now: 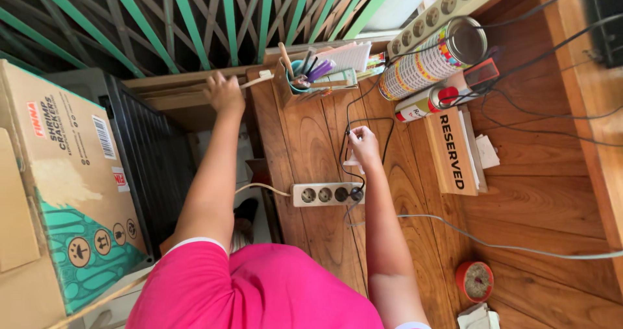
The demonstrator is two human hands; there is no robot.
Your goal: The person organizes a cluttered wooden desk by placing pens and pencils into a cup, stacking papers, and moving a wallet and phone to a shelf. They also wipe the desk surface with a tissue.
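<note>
Right hand (363, 144) closed on black cable (349, 118) and a small white piece, just above power strip (326, 194) on table (311, 141). Left hand (224, 92) closed on white plug (265, 76) with its pale cord, at table's far edge beside pen holder (302, 82). Near right: patterned can (431, 58), wooden sign (451, 150). Cardboard box (65, 193) well left.

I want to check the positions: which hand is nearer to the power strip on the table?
Right. The right hand is just above the power strip, over the black cable plugged into it. The left hand is far off, up at the table's back-left edge.
</note>
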